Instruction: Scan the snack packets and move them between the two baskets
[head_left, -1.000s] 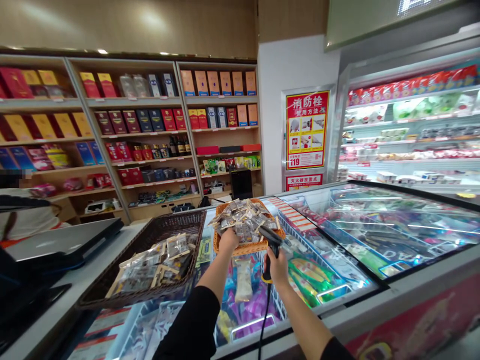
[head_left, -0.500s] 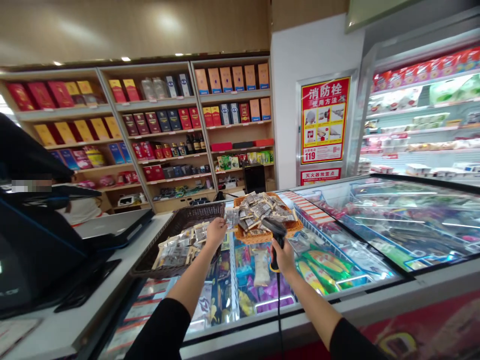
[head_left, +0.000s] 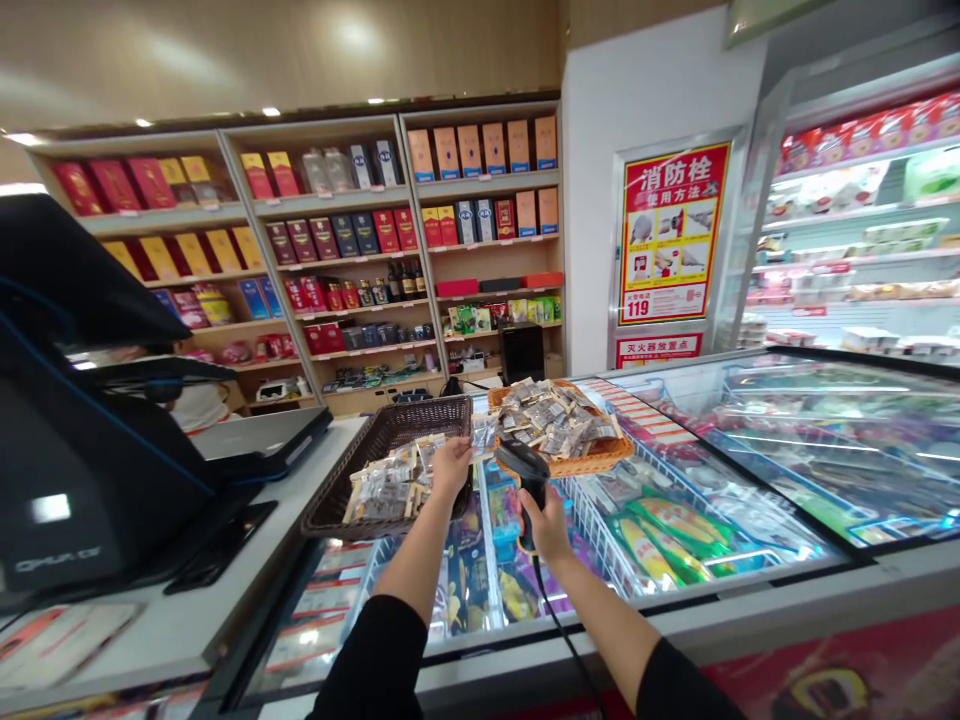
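My left hand pinches a small clear packet by its edge, above the right rim of a dark brown woven basket. Similar packets lie heaped in that basket. My right hand is wrapped round the handle of a black barcode scanner, whose head points left toward the held packet. A cable hangs down from the scanner's grip. Just behind the scanner, an orange-brown woven basket holds a pile of the same kind of packets.
Both baskets rest on a glass-topped chest freezer full of packaged goods. At the left, a black checkout terminal stands on a white counter. Partly hidden behind it is a person. Shelves with boxes line the back wall.
The scanner has moved left and turned toward the packet in my left hand. That packet now hangs farther from the orange-brown basket's pile. The view has shifted slightly left.
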